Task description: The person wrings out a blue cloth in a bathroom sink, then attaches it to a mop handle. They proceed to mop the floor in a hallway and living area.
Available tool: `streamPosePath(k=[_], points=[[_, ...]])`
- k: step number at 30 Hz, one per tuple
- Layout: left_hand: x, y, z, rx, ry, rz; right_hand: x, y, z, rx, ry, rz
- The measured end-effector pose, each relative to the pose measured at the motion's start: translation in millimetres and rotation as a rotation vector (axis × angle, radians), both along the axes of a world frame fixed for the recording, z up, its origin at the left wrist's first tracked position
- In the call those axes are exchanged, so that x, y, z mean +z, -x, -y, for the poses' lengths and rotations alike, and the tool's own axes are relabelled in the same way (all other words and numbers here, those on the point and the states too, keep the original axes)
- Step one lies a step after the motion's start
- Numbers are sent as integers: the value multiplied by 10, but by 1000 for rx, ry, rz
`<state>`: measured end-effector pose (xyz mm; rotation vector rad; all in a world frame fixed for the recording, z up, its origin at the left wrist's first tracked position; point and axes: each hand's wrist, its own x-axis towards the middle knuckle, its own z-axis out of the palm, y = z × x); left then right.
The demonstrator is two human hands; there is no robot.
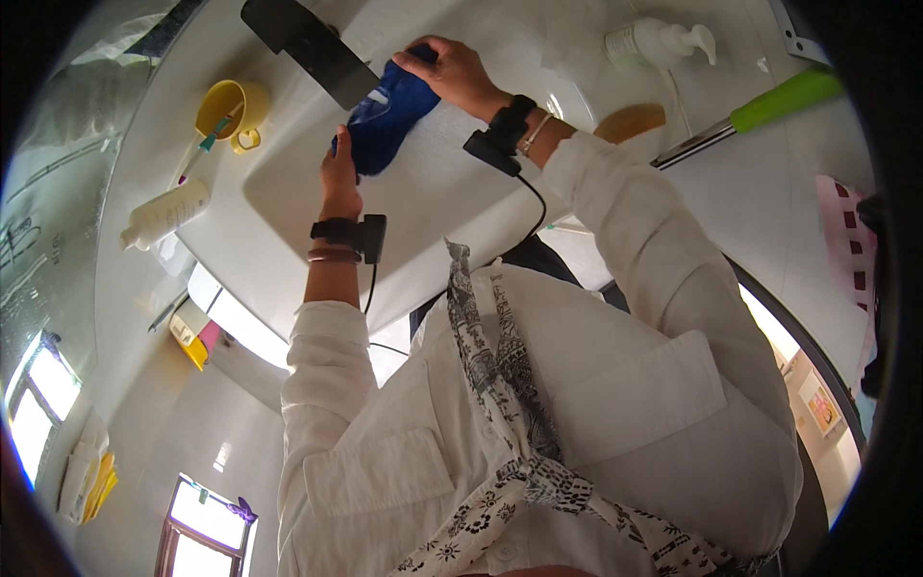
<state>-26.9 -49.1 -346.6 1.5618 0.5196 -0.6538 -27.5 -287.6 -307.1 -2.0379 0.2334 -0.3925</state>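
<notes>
A dark blue cloth piece (393, 115), sock-like in shape with a small pale patch, is stretched between my two hands over a white washbasin (288, 180). My right hand (458, 76) pinches its upper end between thumb and fingers. Lower down, my left hand (341, 173) grips the other end, thumb on top, its fingers mostly hidden behind the cloth. Close beside the cloth, a black flat faucet (317, 54) reaches over the basin. Each wrist wears a black strap with a small cabled device.
Left of the basin are a yellow mug (252, 108) with a toothbrush (209, 141) and a white bottle (169, 213). Rightward lie a pump bottle (649, 42), a brown curved object (631, 122) and a green-handled metal rod (782, 97). A mirror (50, 216) borders the left.
</notes>
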Motion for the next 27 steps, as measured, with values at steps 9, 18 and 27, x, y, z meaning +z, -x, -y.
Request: streamPosePath(k=[9,18,27], points=[[-83,-191,399,-440,-142,399,519,208,-388,269,-551,29],[601,-89,769,-479,-236,1144,45,385,-40,-149,-1713,-818],[550,355,554,387,659,115,-159,160,-261,41,-1660,-409]])
